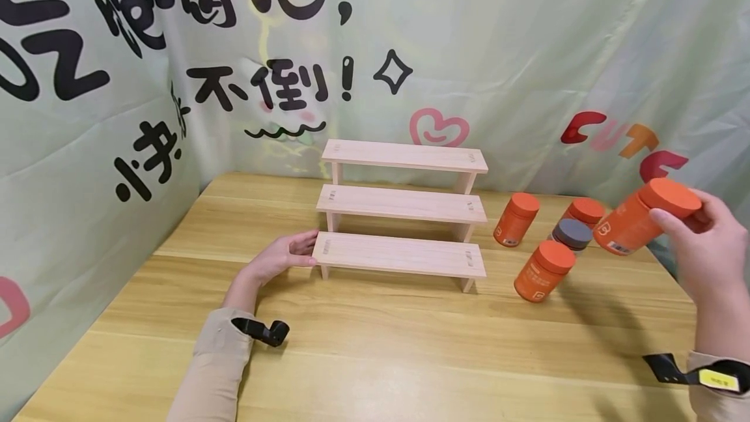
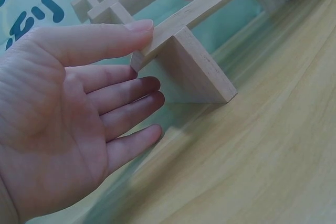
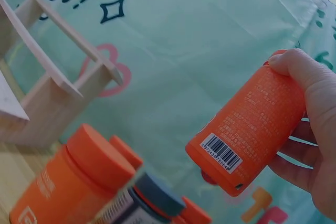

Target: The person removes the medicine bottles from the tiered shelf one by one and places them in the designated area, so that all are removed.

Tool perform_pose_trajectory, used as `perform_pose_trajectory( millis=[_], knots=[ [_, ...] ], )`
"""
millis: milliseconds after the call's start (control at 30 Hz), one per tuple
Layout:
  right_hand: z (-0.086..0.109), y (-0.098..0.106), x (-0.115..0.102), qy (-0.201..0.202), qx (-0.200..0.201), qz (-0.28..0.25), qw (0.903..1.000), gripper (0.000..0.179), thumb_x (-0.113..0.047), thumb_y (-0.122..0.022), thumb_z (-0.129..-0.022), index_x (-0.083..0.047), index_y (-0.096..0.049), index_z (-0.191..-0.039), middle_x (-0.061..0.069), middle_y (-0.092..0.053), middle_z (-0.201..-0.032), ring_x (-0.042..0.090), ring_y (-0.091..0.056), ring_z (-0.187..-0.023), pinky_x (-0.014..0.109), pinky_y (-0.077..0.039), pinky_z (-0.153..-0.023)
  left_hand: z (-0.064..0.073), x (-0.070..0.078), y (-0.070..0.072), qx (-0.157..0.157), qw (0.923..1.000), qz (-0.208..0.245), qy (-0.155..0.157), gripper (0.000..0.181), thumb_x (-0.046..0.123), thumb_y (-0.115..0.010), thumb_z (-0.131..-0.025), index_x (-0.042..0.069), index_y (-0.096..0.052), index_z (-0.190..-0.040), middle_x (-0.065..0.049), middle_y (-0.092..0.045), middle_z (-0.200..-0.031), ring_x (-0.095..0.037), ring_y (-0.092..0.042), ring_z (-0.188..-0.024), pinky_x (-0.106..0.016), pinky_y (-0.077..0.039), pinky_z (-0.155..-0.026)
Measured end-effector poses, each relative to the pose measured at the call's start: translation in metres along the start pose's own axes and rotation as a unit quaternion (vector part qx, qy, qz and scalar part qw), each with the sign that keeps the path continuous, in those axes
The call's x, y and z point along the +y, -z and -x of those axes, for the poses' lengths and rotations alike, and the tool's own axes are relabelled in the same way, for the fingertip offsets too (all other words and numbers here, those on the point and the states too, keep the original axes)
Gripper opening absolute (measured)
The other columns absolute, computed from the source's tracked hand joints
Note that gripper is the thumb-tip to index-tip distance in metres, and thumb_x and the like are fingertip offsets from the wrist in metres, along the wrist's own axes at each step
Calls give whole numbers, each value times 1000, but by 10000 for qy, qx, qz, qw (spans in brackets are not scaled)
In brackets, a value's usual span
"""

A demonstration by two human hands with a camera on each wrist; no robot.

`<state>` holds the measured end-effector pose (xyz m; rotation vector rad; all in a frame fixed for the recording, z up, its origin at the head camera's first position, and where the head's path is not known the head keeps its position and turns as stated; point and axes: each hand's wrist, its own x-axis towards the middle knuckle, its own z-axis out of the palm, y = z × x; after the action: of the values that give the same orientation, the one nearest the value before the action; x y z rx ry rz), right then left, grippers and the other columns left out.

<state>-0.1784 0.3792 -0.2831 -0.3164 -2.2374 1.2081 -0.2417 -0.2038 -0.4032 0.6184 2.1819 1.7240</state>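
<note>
My right hand [image 1: 711, 246] grips an orange bottle [image 1: 629, 223] by its cap end, tilted in the air. The right wrist view shows the held orange bottle's barcode [image 3: 222, 152] near its base. At the left end of a three-step wooden display rack [image 1: 404, 254], my left hand [image 1: 281, 256] touches the lowest board. Its thumb lies on the board's corner, and the other fingers are nearly straight beside it, the palm showing in the left wrist view.
To the rack's right stand more orange bottles, one at the front [image 1: 543, 272], one by the rack [image 1: 515, 220] and one behind [image 1: 584, 211]. Among them is a grey-capped jar [image 1: 572, 234]. A printed curtain [image 1: 527, 51] hangs behind the wooden table [image 1: 351, 350].
</note>
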Motion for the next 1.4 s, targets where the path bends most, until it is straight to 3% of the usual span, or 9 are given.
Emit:
perform_pose_trajectory(
  millis=[133,367,600,800,933,1067,1133,1233,1400],
  knots=[
    [3,8,15,-83,6,99,9999,50,-23,-55,-93,-25,-38,-140,-22,-43,-109,-7,-37,-90,2,-31,-91,-1,1,0,-28,10000,-14,-8,78,13,-65,-84,-10,-19,-142,-27,-21,-147,-40,-23,-134,-49,-19,-110],
    [4,17,42,474,-38,-48,9989,40,-13,-58,-91,-34,-43,-122,-26,-42,-95,-11,-40,-82,-4,-33,-69,-2,3,0,-16,10000,24,17,78,14,-65,-84,-9,-19,-143,-26,-22,-147,-40,-23,-134,-49,-19,-110],
    [13,15,60,193,-240,749,9967,56,-24,-61,-89,-7,-40,-138,-30,-35,-93,-15,-36,-78,-1,-33,-64,-2,3,0,-13,10000,-31,11,76,13,-65,-85,-10,-20,-142,-27,-23,-146,-40,-24,-133,-48,-20,-109],
    [13,7,82,143,-524,1040,9931,60,-28,-64,-87,3,-42,-132,-29,-37,-89,-16,-37,-72,4,-32,-55,-2,3,0,-28,10000,-94,-9,76,13,-64,-85,-10,-19,-142,-28,-23,-146,-41,-25,-133,-49,-20,-109],
    [0,4,119,88,-794,1335,9878,70,-35,-65,-85,6,-37,-135,-19,-43,-95,-15,-36,-73,10,-37,-52,-1,2,0,-28,9999,-114,-13,77,14,-65,-85,-10,-20,-142,-27,-23,-146,-41,-25,-133,-49,-20,-109],
    [-21,-1,170,115,-883,1626,9827,76,-43,-66,-83,1,-36,-138,5,-50,-106,-15,-34,-76,13,-37,-52,-1,1,0,-1,10000,-83,-24,77,13,-65,-84,-11,-19,-142,-27,-23,-146,-41,-24,-133,-49,-20,-109],
    [-24,-2,181,123,-919,1740,9804,78,-45,-65,-83,2,-35,-137,15,-49,-112,-14,-33,-77,13,-35,-53,0,0,0,3,10000,-74,-22,77,13,-65,-85,-11,-19,-142,-28,-23,-146,-41,-24,-133,-49,-20,-109],
    [-17,-3,167,40,-1023,1851,9774,77,-45,-64,-83,4,-35,-135,25,-47,-118,-15,-30,-78,16,-36,-53,0,-1,-1,0,9999,-103,-29,77,14,-65,-85,-10,-20,-142,-27,-24,-146,-41,-25,-133,-49,-21,-109],
    [8,0,112,5,-1392,1669,9761,72,-36,-62,-87,12,-33,-132,34,-44,-119,-16,-28,-76,15,-35,-53,0,0,-1,-4,10000,-94,-32,77,15,-65,-85,-11,-19,-142,-27,-23,-146,-41,-25,-133,-50,-21,-109]
  ],
)
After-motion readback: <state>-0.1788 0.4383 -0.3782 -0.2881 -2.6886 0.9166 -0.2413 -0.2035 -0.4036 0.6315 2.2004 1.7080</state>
